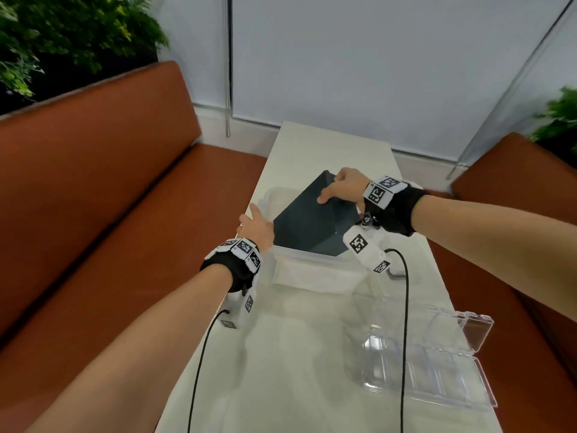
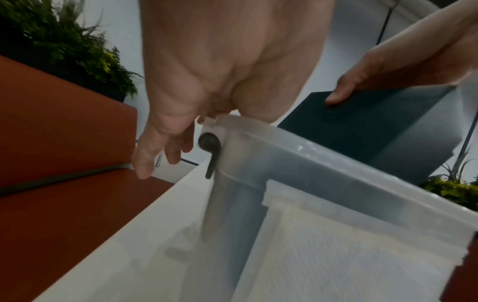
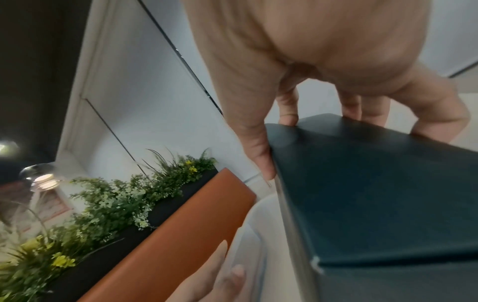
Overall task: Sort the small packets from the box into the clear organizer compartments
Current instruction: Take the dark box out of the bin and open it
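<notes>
A dark teal box (image 1: 315, 214) stands tilted inside a translucent plastic bin (image 1: 309, 270) at the middle of the white table. My right hand (image 1: 340, 185) grips the box's raised far edge, thumb on its top face and fingers curled over the rim (image 3: 287, 120). My left hand (image 1: 254, 223) hovers with relaxed fingers at the bin's left corner (image 2: 222, 126), holding nothing. The clear organizer (image 1: 427, 357) lies open near the table's right front edge; its compartments look empty. No packets are visible.
Orange bench seats (image 1: 93, 189) flank the narrow table (image 1: 281, 354) on both sides. Plants (image 1: 62, 35) stand behind the left bench back. Black cables (image 1: 404, 307) trail from both wrists across the table. A dark handle (image 2: 209, 151) hangs at the bin's corner.
</notes>
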### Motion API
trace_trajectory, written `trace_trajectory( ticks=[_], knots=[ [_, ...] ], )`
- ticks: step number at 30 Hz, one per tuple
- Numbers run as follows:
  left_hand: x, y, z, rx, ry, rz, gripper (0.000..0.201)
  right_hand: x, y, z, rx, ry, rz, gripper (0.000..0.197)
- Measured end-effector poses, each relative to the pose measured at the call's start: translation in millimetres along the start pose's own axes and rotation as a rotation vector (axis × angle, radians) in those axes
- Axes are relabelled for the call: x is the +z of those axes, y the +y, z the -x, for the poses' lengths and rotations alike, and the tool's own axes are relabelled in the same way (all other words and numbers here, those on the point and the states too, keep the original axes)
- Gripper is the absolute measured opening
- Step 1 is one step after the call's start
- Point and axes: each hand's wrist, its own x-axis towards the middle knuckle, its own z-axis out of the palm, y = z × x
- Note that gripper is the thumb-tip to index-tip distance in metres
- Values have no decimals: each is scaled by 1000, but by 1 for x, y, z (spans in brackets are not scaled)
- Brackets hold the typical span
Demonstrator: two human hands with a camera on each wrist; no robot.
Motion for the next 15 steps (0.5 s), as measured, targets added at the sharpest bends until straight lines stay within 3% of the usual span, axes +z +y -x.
trace_trajectory(
  ticks=[4, 10, 12, 15],
  knots=[
    [-17, 0, 12, 118, 122, 23, 69, -36, -7, 22, -10, 76, -94, 39],
    [-51, 17, 40, 337, 300, 271, 70, -100, 0, 77, -9, 174, -430, 37],
    [-56, 18, 58, 317, 251, 310, 74, -106, 14, 105, 9, 158, -585, 33],
    [-69, 25, 72, 203, 29, 577, 69, -106, 25, 129, 21, 64, -732, 25]
  ],
)
